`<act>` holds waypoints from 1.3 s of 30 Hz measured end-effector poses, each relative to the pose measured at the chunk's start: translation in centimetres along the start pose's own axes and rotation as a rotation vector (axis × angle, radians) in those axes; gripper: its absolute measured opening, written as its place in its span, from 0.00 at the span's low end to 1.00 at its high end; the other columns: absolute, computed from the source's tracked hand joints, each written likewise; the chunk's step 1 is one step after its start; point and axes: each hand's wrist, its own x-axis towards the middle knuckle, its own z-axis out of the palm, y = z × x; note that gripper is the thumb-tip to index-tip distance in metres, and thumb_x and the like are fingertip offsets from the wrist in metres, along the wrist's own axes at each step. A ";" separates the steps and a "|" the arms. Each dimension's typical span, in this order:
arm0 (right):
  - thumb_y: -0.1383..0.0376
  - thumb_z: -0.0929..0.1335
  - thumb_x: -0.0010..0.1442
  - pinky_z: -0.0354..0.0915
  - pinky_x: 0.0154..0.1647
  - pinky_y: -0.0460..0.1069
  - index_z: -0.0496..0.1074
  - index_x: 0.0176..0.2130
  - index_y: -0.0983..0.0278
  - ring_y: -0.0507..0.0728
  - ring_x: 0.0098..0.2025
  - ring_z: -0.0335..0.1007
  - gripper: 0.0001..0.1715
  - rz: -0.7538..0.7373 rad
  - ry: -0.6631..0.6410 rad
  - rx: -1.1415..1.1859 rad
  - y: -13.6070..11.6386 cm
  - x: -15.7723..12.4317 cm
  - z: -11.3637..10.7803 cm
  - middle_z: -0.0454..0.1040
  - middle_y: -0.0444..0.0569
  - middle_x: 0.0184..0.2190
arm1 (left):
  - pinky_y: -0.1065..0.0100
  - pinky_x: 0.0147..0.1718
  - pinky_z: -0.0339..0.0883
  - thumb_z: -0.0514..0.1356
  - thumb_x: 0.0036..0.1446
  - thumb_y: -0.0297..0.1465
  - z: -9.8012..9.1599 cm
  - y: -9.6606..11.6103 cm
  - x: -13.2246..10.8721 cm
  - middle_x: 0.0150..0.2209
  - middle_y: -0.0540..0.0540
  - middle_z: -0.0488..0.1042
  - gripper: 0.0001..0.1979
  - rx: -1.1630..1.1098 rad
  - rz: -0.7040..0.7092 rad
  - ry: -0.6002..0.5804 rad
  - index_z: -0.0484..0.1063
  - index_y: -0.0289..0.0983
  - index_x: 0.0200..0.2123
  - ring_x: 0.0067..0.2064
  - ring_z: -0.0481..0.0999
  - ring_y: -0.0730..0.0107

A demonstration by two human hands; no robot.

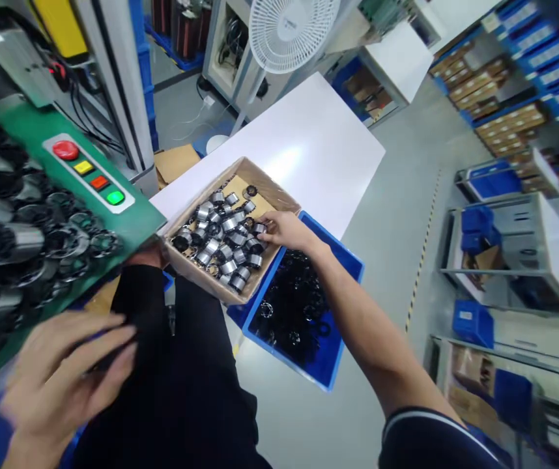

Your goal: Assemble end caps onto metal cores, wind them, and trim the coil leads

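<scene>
Nearest the camera, a blurred left hand [67, 378] is held at the lower left with its fingers bent; whether anything is held between fingers and thumb cannot be told. Farther off, a short silver-and-black cylindrical piece [260, 228], apparently metal around its side with dark ends, is touched by the fingertips of the right hand [286, 229]; whether it is firmly clamped cannot be told. It lies at the right side of an open brown cardboard box [201, 279], among many similar silver-and-black pieces [229, 225] tumbled at all angles. Judged by its look, the piece should be stiff, fairly dense yet manageable with one hand, and rather slippery on its smooth silver side. It would best be taken across that band by thumb and fingers, with the dark ends, possibly more fragile, left unpressed. Just beside the box, dark ring-like parts [292, 296] are held in a blue plastic bin [352, 268]. Beyond, a smooth white tabletop [333, 140] is seen, while on the left more silver-and-black pieces are piled on a green tabletop [135, 225] fitted with a coloured-button panel [91, 170].
</scene>
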 end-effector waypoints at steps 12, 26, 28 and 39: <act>0.65 0.70 0.80 0.82 0.70 0.61 0.93 0.62 0.63 0.68 0.59 0.92 0.22 0.042 0.205 0.033 3.9 6.2 -1.8 0.95 0.56 0.57 | 0.36 0.80 0.68 0.65 0.83 0.48 29.1 17.2 0.2 0.74 0.21 0.83 0.29 0.735 0.985 -0.629 0.88 0.28 0.66 0.76 0.78 0.29; 0.62 0.85 0.64 0.77 0.58 0.61 0.82 0.60 0.56 0.71 0.54 0.88 0.27 0.009 0.112 -0.050 2.9 1.7 -0.6 0.91 0.51 0.50 | 0.41 0.80 0.70 0.75 0.77 0.33 31.1 16.7 -0.3 0.67 0.33 0.88 0.20 0.784 1.015 -0.666 0.85 0.36 0.67 0.74 0.83 0.38; 0.66 0.84 0.63 0.76 0.58 0.60 0.83 0.59 0.57 0.70 0.55 0.88 0.27 -0.010 0.123 -0.044 2.5 1.5 -0.5 0.90 0.51 0.52 | 0.43 0.78 0.74 0.76 0.76 0.30 31.0 17.2 0.0 0.67 0.33 0.88 0.34 0.778 0.974 -0.686 0.75 0.35 0.79 0.69 0.86 0.44; 0.57 0.81 0.73 0.85 0.53 0.66 0.84 0.51 0.60 0.72 0.48 0.86 0.13 0.100 0.283 -0.045 2.0 3.1 2.2 0.88 0.61 0.46 | 0.44 0.77 0.78 0.77 0.64 0.21 31.8 19.0 0.9 0.73 0.25 0.83 0.43 0.775 1.077 -0.925 0.74 0.31 0.80 0.75 0.84 0.30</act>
